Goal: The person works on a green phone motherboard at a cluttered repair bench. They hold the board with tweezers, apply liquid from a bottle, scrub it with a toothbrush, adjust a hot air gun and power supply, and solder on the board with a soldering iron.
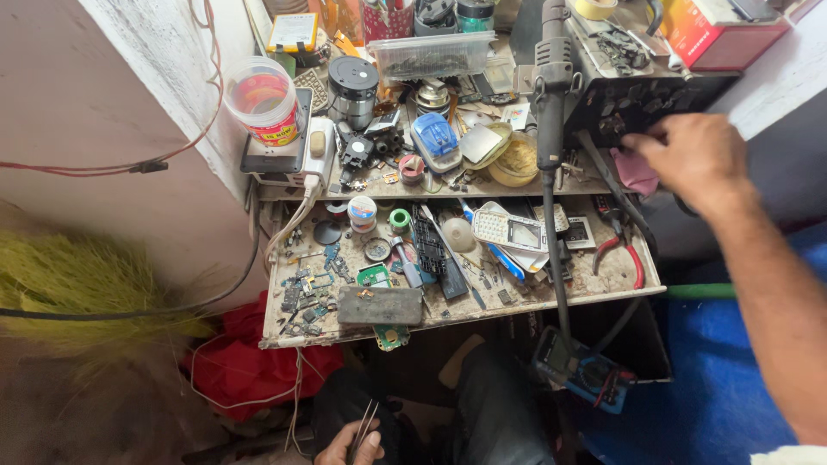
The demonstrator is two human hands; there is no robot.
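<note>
The tweezers (365, 424) sit at about six o'clock in the head view, low in the frame below the tabletop edge. The left hand (349, 446) has its fingers closed around them, thumb on top, with the thin metal tips pointing up toward twelve o'clock.

At two o'clock the right hand (694, 155) reaches far across to the dark control unit (642, 99) at the back of the tabletop (616, 280). Its fingers are curled against the unit's front face; whether they grip a knob or only touch it, I cannot tell. A pink cloth (636, 172) lies just below that hand.

Between the two hands, the tabletop is crowded. A dark flat slab (380, 305) rests near its front edge at about seven o'clock from centre, with a small green circuit board (374, 275) just above it. Toward three o'clock lie red-handled pliers (622, 245) and a pale keypad panel (506, 229). A black hot-air wand (551, 86) stands upright at one o'clock. A multimeter (581, 372) hangs below the tabletop at five o'clock.
</note>
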